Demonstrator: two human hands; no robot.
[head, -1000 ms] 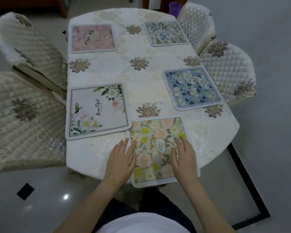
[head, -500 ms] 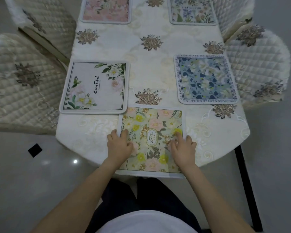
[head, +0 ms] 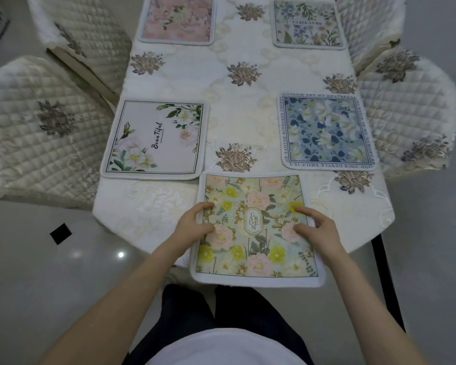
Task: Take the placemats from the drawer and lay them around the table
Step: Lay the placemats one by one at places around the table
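The yellow and pink floral "Garden" placemat [head: 256,196] lies at the near end of the table [head: 248,114], its near edge hanging over the table's rim. My left hand [head: 192,222] grips the mat's left edge with curled fingers and thumb on top. My right hand [head: 319,227] grips the right edge the same way, and the white border bulges up there. A white "Beautiful" placemat [head: 156,139] lies at the left, a blue floral one [head: 327,131] at the right, a pink one [head: 178,19] at the far left and a pale blue-flowered one [head: 308,23] at the far right.
Quilted cream chairs flank the table: two on the left [head: 37,133] [head: 84,35] and two on the right [head: 411,111] [head: 366,22]. The glossy tiled floor [head: 50,272] surrounds the table. My dark trousers stand right against the near end.
My hands went from lying flat on the Garden placemat to curling round its side edges. The view has moved closer and tilted down over the table's near end.
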